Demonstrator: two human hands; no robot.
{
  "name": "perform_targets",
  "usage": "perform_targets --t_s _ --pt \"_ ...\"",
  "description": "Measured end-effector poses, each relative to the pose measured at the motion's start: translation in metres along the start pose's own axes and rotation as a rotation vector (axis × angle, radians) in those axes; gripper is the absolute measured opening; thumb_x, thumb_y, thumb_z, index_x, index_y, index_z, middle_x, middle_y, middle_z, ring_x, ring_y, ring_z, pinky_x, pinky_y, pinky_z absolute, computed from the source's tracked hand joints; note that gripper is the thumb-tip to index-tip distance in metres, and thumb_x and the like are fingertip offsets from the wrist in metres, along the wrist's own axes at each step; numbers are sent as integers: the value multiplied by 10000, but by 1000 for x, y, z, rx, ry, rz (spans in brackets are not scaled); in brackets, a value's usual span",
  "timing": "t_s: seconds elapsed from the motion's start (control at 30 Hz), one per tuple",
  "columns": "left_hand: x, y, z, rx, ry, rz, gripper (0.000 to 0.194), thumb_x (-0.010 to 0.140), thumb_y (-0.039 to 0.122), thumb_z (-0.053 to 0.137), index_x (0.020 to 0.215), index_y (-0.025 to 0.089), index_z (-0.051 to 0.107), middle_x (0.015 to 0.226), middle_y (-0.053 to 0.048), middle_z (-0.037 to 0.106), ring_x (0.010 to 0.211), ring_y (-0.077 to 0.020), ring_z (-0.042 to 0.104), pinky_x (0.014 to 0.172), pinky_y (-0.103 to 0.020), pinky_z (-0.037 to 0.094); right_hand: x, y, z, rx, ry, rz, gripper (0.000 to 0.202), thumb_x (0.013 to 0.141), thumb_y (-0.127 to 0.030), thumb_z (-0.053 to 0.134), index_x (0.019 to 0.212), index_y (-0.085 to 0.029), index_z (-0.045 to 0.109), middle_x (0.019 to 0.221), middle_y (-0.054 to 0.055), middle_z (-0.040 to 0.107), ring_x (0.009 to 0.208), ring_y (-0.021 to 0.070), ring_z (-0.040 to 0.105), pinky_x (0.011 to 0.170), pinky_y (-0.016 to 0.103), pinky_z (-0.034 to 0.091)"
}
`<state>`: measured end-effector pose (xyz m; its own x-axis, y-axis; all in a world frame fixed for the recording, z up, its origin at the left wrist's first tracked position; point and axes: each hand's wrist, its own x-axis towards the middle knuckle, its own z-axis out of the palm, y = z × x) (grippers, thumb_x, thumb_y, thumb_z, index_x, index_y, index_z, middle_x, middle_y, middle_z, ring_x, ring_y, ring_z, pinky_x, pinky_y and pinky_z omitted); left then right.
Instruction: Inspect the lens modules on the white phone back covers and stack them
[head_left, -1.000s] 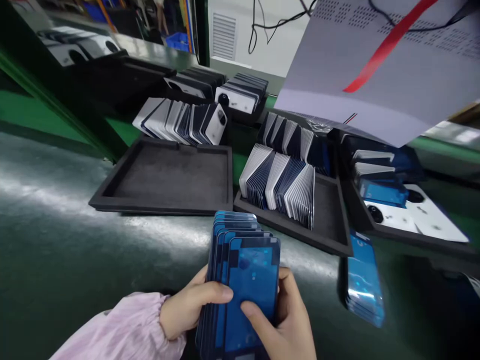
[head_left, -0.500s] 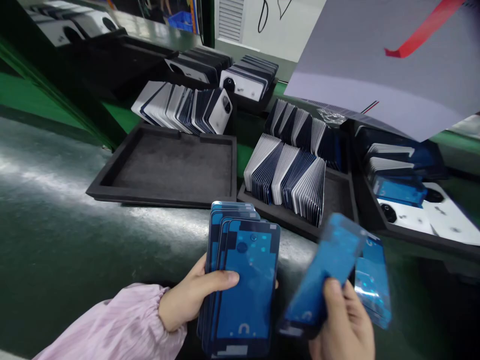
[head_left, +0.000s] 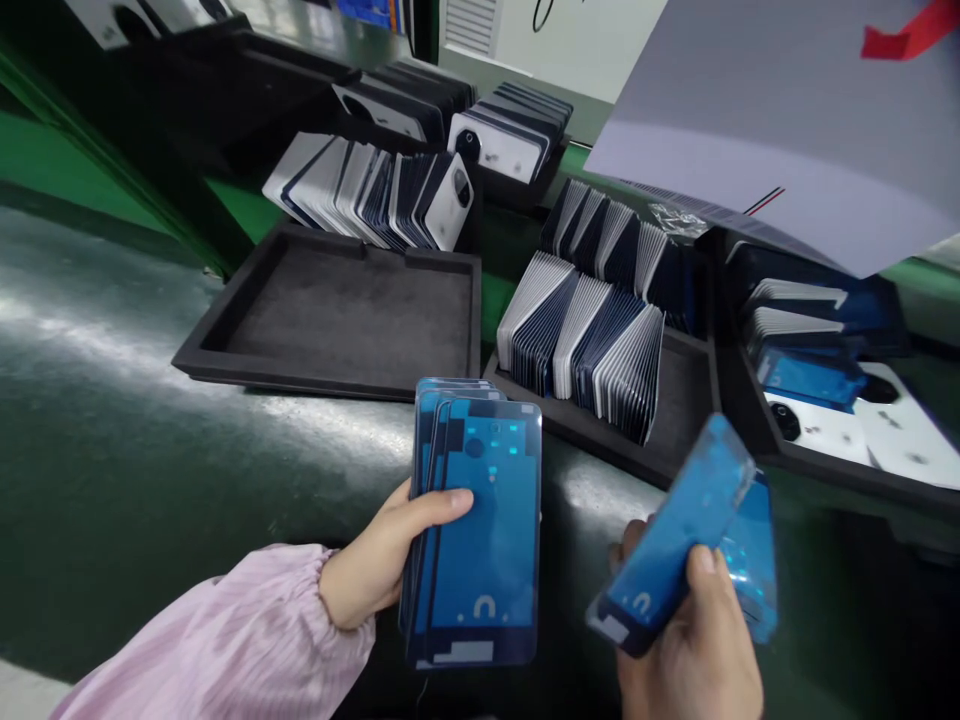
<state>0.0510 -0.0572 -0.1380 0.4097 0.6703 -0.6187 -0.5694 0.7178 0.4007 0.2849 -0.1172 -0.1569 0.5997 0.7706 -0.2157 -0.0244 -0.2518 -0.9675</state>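
My left hand (head_left: pixel 375 560), in a pink sleeve, is closed on a fanned stack of phone back panels (head_left: pixel 487 550) with dark edges and blue film, thumb on the top one. To its right, my right hand (head_left: pixel 705 640) is closed on a single blue-filmed phone back panel (head_left: pixel 682 525), thumb on its face and fingers behind. This panel is tilted and apart from the stack. Partly behind it, more blue-filmed panels (head_left: pixel 756 550) lie on the dark green table.
A black tray (head_left: pixel 360 315) stands at centre left, with a row of white and dark panels (head_left: pixel 375 190) behind it. Fanned panels (head_left: pixel 577 330) stand in another black tray (head_left: pixel 686 400). A third tray at right holds white panels (head_left: pixel 907 420). A grey sheet (head_left: pixel 780 120) hangs upper right.
My right hand has moved slightly right and turned its panel, which now shows narrower. My left hand still holds the stack, now a little higher in view. The camera view has shifted slightly.
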Motion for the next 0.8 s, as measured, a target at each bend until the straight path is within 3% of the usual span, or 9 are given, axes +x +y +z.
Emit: perform_targets --t_s 0.1,0.13,0.2,0.3,0.37,0.5,0.57,0.7,0.8 --pt "1 -2 -1 -11 30 1 473 712 382 855 1087 103 781 1023 -170 854 1034 -412 783 826 -461 640 -5 -2 11 44 37 33 324 963 -548 675 1160 -295 731 1050 2 806 926 214 737 747 301 623" --pt "1 -3 -1 -6 42 6 433 713 364 838 1058 107 784 986 -162 859 1020 -410 788 800 -447 642 -9 -2 16 26 -7 53 329 924 -542 731 1113 -274 751 1000 16 810 891 219 739 737 301 620" --pt "0 -4 1 13 74 33 364 725 308 833 1038 128 787 910 -126 865 974 -392 803 773 -424 642 -19 -1 24 -36 -184 84 300 892 -513 781 1042 -254 760 977 37 800 909 232 742 740 293 612" --pt "-1 -5 5 55 108 98 351 739 240 894 1066 168 791 898 -74 869 1003 -358 803 876 -418 631 -27 -1 33 -43 -511 86 158 962 -422 731 1014 -281 685 1030 16 775 961 199 738 814 275 608" --pt "-1 -5 6 74 115 127 380 738 237 928 1087 178 789 934 -67 871 1088 -352 781 972 -422 601 -25 -3 36 2 -600 83 138 991 -368 705 1089 -296 639 1041 9 777 944 181 749 853 294 616" --pt "1 -3 2 48 88 112 369 736 287 896 1072 184 784 955 -76 869 1065 -366 787 922 -439 620 -10 -7 33 22 -380 94 455 911 -379 802 1314 -266 622 1081 54 810 994 226 770 908 353 615" --pt "2 -1 -1 23 38 76 394 716 329 855 1063 157 784 976 -117 863 1014 -401 795 838 -469 642 0 -12 26 77 -198 156 498 833 -403 869 1266 -238 687 1107 65 815 1004 234 766 890 340 618" --pt "-1 2 -4 19 4 60 391 729 278 853 1089 147 776 996 -126 862 975 -385 804 803 -462 655 14 -25 11 291 75 209 358 709 -396 953 983 -260 768 936 -5 777 914 174 722 743 224 608" --pt "-4 3 -4 29 47 95 309 733 205 876 1025 169 780 928 -86 868 907 -341 819 734 -393 659 19 -35 6 390 13 218 169 834 -383 857 875 -270 739 897 -6 675 821 147 663 600 188 559"
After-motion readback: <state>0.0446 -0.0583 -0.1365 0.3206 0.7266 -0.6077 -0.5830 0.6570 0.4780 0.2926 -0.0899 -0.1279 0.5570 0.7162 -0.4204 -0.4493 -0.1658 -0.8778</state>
